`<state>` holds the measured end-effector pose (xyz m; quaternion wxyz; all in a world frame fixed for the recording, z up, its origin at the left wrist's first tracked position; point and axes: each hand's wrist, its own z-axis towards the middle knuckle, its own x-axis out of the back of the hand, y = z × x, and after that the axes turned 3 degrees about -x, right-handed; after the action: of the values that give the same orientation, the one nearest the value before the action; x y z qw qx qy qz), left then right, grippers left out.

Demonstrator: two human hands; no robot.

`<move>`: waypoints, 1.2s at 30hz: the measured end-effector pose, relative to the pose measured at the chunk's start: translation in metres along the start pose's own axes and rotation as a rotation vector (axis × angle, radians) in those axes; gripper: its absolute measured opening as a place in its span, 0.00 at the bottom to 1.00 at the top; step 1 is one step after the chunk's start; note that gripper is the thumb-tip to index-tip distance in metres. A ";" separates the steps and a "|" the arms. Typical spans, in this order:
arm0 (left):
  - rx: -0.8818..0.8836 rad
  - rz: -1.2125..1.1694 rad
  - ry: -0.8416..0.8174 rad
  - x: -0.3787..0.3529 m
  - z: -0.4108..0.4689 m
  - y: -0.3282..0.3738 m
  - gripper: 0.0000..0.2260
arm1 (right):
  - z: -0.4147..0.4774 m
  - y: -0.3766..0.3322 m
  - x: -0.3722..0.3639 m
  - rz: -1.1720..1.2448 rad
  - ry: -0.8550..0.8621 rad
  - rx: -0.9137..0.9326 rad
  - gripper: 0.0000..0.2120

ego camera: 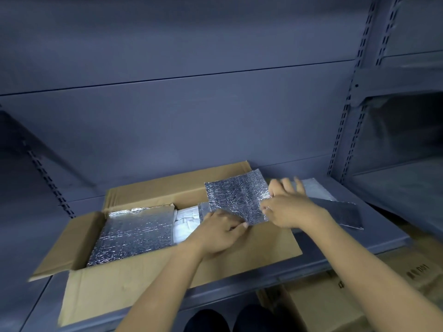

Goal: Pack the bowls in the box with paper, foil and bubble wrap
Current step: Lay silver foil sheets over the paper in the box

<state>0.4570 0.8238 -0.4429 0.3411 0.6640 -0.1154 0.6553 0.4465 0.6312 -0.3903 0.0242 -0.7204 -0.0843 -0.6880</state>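
An open cardboard box (134,281) lies on a grey shelf. Inside, a silver foil sheet (134,233) covers the left part, and white paper (188,224) shows beside it. Above the box's right part I hold a smaller foil sheet (237,198) tilted up. My left hand (220,232) pinches its lower edge. My right hand (291,208) pinches its right edge with the other fingers spread. No bowls are visible.
More foil sheets (335,207) lie on the shelf (374,236) right of the box. Cardboard boxes (323,305) stand on the floor under the shelf at the right. The box's flaps stick out left and back. Slotted uprights frame the shelving.
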 end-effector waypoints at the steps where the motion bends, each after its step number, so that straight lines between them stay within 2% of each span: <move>1: 0.004 0.023 -0.016 0.000 0.000 0.001 0.29 | 0.003 -0.003 0.004 0.004 0.083 0.003 0.15; 4: 0.028 0.033 -0.048 -0.001 -0.002 0.001 0.31 | 0.024 -0.013 0.006 0.101 0.164 0.069 0.19; 6: 0.012 0.020 -0.051 -0.002 -0.003 0.000 0.35 | 0.039 -0.017 -0.003 0.131 0.093 0.118 0.21; 9: 0.011 0.005 -0.074 -0.002 -0.004 0.000 0.37 | 0.055 -0.023 -0.022 0.153 0.014 0.115 0.23; 14: 0.043 0.019 -0.128 0.003 -0.005 0.006 0.24 | 0.067 -0.039 -0.041 0.171 -0.099 0.066 0.29; 17: 0.080 -0.030 -0.140 0.005 -0.005 0.008 0.18 | 0.069 -0.038 -0.043 0.190 -0.125 0.017 0.29; 22: 0.109 -0.054 -0.156 0.007 -0.004 0.009 0.18 | 0.075 -0.042 -0.049 0.127 -0.165 -0.008 0.28; 28: 0.126 -0.121 -0.161 0.009 -0.003 0.008 0.19 | 0.080 -0.043 -0.048 0.291 0.021 0.088 0.26; 32: 0.123 -0.117 -0.168 0.009 -0.002 0.007 0.19 | 0.085 -0.041 -0.051 0.251 -0.059 0.101 0.25; 36: 0.117 -0.128 -0.164 0.007 -0.002 0.007 0.19 | 0.092 -0.046 -0.049 0.252 -0.068 0.058 0.24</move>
<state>0.4517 0.8218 -0.4342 0.3322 0.7400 -0.0618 0.5815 0.5279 0.6861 -0.4476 0.1284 -0.7473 -0.0136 -0.6518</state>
